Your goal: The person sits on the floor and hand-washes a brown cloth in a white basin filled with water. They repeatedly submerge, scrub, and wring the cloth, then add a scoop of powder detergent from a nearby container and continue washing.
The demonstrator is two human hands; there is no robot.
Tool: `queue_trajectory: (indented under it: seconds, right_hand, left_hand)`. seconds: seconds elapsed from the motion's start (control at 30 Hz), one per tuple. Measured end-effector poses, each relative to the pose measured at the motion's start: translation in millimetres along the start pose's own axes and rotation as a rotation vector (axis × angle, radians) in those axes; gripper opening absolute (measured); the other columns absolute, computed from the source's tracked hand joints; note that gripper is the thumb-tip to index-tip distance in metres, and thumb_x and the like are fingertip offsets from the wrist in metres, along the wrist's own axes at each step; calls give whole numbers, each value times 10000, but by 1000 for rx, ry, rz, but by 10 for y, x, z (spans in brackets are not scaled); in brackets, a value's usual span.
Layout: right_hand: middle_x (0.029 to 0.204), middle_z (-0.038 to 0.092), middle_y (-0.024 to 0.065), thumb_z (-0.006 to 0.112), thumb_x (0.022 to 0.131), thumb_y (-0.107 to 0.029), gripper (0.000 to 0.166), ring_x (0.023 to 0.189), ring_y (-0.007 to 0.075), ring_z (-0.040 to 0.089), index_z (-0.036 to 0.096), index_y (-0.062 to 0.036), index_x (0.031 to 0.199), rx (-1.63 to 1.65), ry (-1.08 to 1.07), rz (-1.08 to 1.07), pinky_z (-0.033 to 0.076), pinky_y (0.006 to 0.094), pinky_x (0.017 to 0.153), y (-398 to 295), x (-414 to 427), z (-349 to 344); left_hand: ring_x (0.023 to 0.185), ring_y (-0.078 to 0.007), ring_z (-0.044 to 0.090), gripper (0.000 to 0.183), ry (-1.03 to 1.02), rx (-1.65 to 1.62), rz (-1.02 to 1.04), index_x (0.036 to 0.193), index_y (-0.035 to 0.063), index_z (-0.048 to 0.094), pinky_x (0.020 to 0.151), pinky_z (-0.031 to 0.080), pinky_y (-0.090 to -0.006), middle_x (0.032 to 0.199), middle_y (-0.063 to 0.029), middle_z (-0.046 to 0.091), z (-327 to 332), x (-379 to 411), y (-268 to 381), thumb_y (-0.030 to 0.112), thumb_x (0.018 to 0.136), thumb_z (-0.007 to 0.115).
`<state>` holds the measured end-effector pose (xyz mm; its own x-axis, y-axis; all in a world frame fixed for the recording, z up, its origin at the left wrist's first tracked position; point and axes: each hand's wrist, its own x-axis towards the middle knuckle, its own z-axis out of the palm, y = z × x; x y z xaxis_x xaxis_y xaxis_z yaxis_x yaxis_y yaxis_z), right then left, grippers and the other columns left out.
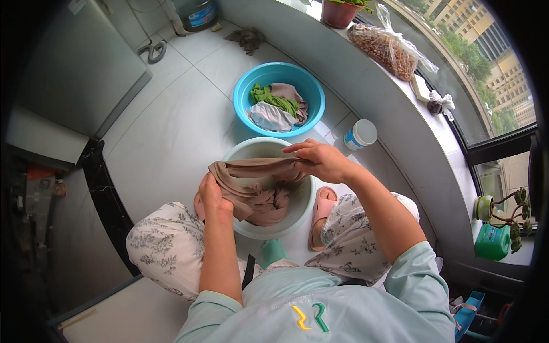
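Observation:
Between my hands a brown cloth garment point(257, 165) is stretched over a pale plastic basin point(257, 235), and its lower part lies bunched inside. My left hand point(214, 195) grips the garment at the basin's left side, thumb and fingers closed on the fabric. At the upper right, my right hand point(319, 160) holds the other end, with the index finger extended. Just beyond stands a turquoise basin point(315, 122) with a green cloth point(279, 103), a whitish cloth point(272, 116) and a mauve-brown cloth point(289, 92) in it.
A white lidded tub point(362, 133) stands right of the basins. A dark rag point(246, 39) lies on the tiled floor near the wall. A metallic cabinet or appliance point(81, 55) is at the left. The windowsill holds a potted plant point(339, 13) and a bag of nuts or beans point(384, 49).

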<state>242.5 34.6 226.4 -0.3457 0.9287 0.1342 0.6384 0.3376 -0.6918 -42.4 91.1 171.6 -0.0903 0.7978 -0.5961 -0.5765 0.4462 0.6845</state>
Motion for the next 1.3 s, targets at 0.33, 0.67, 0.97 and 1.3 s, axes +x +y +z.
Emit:
queue_trajectory:
  seconds: [0.33, 0.67, 0.97, 1.3]
  right_hand:
    - [981, 643, 112, 728, 843, -204, 384, 910, 194, 615, 547, -12, 1121, 579, -93, 624, 496, 316, 773, -307, 4, 490]
    - [871, 548, 4, 570, 959, -167, 110, 766, 83, 501, 503, -86, 992, 1205, 405, 750, 437, 241, 663, -421, 188, 263]
    - [1053, 586, 29, 605, 879, -17, 238, 994, 130, 533, 561, -55, 1110, 821, -168, 228, 440, 289, 894, -608, 105, 129]
    - [1082, 597, 143, 712, 782, -56, 360, 1043, 309, 588, 567, -21, 1110, 430, -70, 438, 465, 381, 914, -484, -91, 204]
  left_hand:
    - [850, -138, 597, 195, -214, -142, -77, 958, 50, 614, 805, 517, -291, 947, -29, 630, 193, -171, -66, 227, 962, 535]
    - [907, -154, 598, 194, -175, -97, -254, 1056, 67, 609, 825, 511, -306, 978, -52, 634, 176, -257, -257, 209, 966, 514]
    - [1080, -262, 602, 386, -492, -173, -530, 1355, 171, 484, 944, 511, -372, 1282, -114, 555, 131, -448, -604, 326, 1009, 416]
    - [1038, -222, 610, 284, -529, -191, -115, 1138, 56, 555, 906, 517, -371, 1122, -71, 611, 165, -394, -478, 288, 994, 476]
